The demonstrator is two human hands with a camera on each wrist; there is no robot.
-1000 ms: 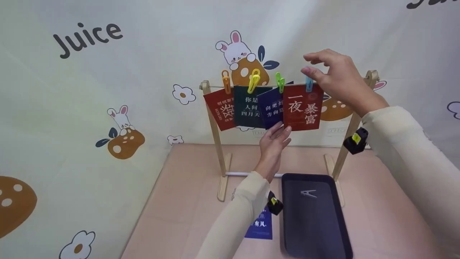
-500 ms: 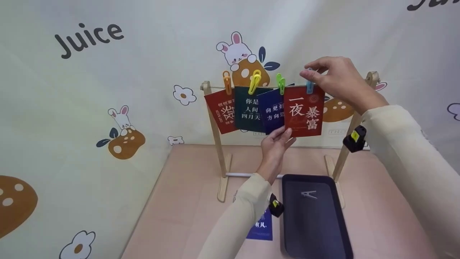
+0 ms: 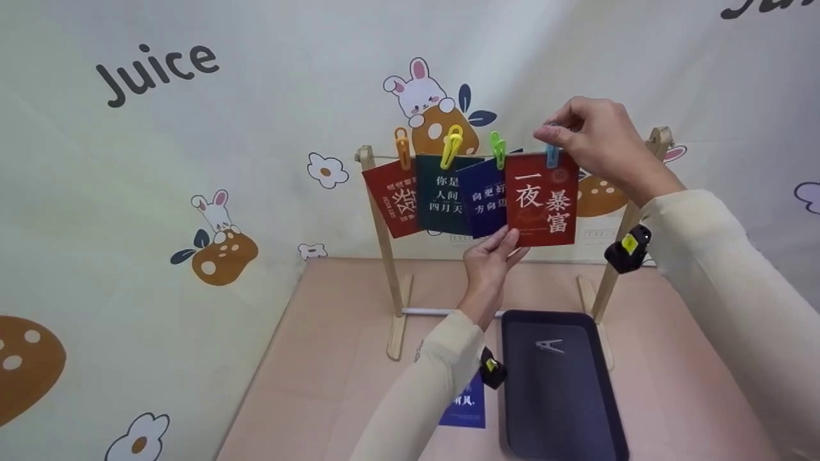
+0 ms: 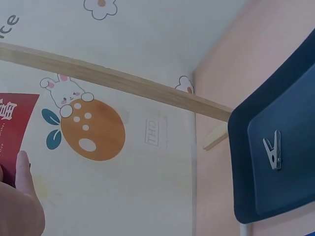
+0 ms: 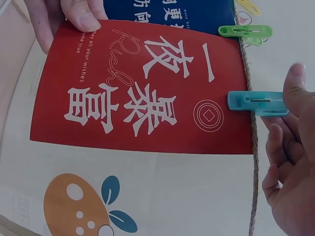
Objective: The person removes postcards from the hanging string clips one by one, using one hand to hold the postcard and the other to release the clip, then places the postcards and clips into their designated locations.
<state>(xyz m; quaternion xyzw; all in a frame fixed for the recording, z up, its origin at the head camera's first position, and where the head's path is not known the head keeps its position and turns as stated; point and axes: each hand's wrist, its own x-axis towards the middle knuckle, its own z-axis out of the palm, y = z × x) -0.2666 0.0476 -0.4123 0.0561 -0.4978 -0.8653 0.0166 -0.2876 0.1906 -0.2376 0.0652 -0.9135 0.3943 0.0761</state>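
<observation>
A red card (image 3: 543, 198) with white characters hangs at the right end of a twine line (image 5: 248, 64). My left hand (image 3: 488, 266) pinches its lower left corner, thumb in front and fingers behind. A light blue clothespin (image 5: 256, 102) sits on the line and the card's top edge. My right hand (image 3: 599, 137) pinches the clothespin's upper end; part of the grip is hidden. To the left hang a blue card (image 3: 483, 198) under a green clothespin (image 3: 498, 150), a dark green card (image 3: 442, 214) under a yellow one, and another red card (image 3: 392, 198) under an orange one.
The line runs between wooden posts (image 3: 385, 243) of a stand on a pink tabletop (image 3: 320, 333). A dark tray (image 3: 564, 403) in front holds a grey clothespin (image 4: 273, 151). Beside it lies another blue card (image 3: 471, 410), partly under the left sleeve.
My right hand has come down slightly, its thumb and finger closing on the light blue clothespin. The red card and my left hand have dropped a little.
</observation>
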